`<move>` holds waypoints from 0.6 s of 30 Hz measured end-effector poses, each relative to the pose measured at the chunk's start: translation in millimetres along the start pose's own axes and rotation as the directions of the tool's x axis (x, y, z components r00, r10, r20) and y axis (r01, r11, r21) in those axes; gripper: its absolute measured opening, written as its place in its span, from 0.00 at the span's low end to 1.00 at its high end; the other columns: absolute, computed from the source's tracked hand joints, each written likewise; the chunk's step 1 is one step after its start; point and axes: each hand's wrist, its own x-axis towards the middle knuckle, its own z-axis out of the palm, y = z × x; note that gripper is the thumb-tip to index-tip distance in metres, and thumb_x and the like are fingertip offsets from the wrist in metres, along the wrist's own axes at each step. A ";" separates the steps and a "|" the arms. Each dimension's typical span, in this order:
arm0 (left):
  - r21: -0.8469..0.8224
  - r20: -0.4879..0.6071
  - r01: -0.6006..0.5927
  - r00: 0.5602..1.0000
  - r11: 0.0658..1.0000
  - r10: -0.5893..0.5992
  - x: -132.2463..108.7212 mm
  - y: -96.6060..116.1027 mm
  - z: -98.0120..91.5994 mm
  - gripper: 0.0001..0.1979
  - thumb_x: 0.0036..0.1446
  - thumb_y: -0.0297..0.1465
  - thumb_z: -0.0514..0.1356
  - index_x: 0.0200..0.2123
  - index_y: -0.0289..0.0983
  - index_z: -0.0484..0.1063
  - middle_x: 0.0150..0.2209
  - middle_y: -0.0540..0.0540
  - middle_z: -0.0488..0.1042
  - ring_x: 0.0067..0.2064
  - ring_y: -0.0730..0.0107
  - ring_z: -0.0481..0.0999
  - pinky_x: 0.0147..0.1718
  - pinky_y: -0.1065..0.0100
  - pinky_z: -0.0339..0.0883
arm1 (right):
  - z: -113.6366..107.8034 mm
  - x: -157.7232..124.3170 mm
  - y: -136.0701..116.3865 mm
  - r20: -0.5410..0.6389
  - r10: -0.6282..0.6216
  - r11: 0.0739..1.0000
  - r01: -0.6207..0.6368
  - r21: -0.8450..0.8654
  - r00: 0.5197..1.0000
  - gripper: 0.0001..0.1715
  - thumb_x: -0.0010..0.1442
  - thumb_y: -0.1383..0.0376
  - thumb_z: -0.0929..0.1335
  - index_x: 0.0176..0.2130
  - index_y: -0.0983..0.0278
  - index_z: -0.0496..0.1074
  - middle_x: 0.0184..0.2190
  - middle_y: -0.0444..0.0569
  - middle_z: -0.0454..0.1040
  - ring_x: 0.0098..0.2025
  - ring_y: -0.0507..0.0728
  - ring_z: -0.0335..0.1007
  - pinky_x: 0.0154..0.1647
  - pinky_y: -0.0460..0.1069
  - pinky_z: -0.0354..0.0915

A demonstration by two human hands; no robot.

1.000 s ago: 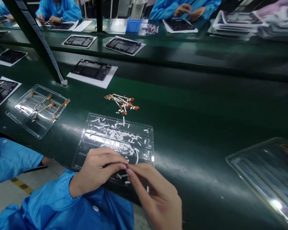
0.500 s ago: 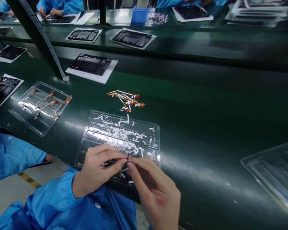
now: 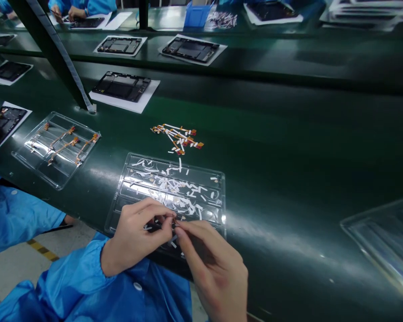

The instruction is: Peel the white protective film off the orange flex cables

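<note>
My left hand [image 3: 137, 235] and my right hand [image 3: 215, 268] meet over the near edge of a clear plastic tray [image 3: 121, 197]. Thumb and forefinger of each are pinched together around a tiny dark part [image 3: 173, 225], mostly hidden by the fingertips. Many small white strips [image 3: 169, 183] lie scattered in the tray. Just beyond it, a loose pile of orange and white flex cables [image 3: 179, 136] rests on the green table.
At the left, another clear tray [image 3: 60, 179] holds several orange flex cables. Black device frames [image 3: 122, 87] lie on white sheets farther back. A green post [image 3: 53, 49] slants down at the left. Another tray [image 3: 386, 241] is at the right. Other people's blue sleeves [image 3: 20, 217] show.
My fingertips have shifted slightly left, and my left finger and thumb are more bent around the small part. The view has moved a little.
</note>
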 end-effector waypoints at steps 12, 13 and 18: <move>0.080 0.023 -0.173 0.985 0.982 0.172 4.9 2.6 -7.6 0.07 0.59 0.21 0.63 0.39 0.36 0.78 0.35 0.47 0.81 0.34 0.72 0.80 0.34 0.71 0.75 | -3.4 -3.9 -6.3 0.011 -0.033 0.999 0.033 -0.026 0.999 0.13 0.66 0.69 0.70 0.48 0.57 0.80 0.38 0.47 0.80 0.35 0.53 0.77 0.33 0.45 0.73; 0.076 0.026 -0.176 0.984 0.982 0.174 5.0 2.3 -7.9 0.07 0.59 0.21 0.63 0.39 0.36 0.78 0.35 0.47 0.81 0.34 0.72 0.80 0.35 0.71 0.75 | -3.0 -3.8 -6.7 0.016 -0.030 0.999 0.030 -0.028 0.999 0.12 0.66 0.69 0.70 0.48 0.57 0.80 0.37 0.47 0.80 0.35 0.53 0.77 0.33 0.45 0.73; 0.063 0.038 -0.180 0.983 0.982 0.178 4.8 0.2 -9.1 0.09 0.58 0.20 0.63 0.39 0.37 0.78 0.34 0.47 0.81 0.34 0.71 0.80 0.34 0.70 0.75 | -1.4 -3.3 -8.5 0.030 -0.021 0.999 0.022 -0.035 0.999 0.11 0.66 0.68 0.70 0.47 0.58 0.81 0.37 0.48 0.80 0.35 0.54 0.77 0.33 0.46 0.73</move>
